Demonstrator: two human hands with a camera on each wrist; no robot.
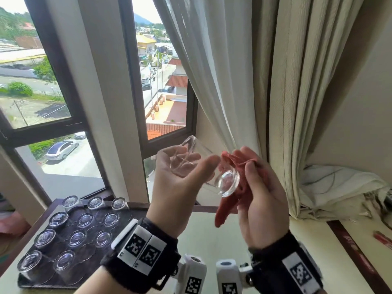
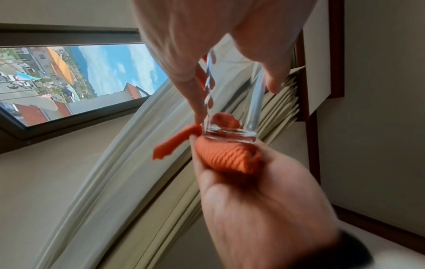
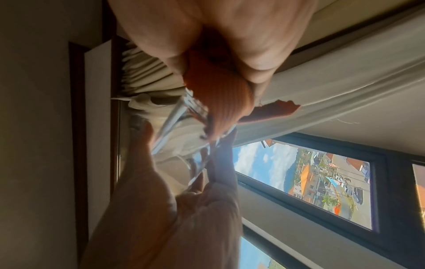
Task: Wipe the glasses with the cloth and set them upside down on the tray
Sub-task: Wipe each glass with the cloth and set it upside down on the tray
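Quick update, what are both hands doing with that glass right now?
Left hand holds glass on its side, mid-air. Right hand presses red cloth on its base. Tray has eleven glasses upside down. Nothing in the way.

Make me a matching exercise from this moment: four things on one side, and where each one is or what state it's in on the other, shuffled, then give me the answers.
Things
1. glass in hand
2. red cloth
3. black tray
4. curtains

Places or states
A. hangs to the right of the window
B. held tilted in the air by the left hand
C. lies on the table at the left, carrying upside-down glasses
D. bunched in the right hand, pressed against the glass's base

Pairs: 1-B, 2-D, 3-C, 4-A
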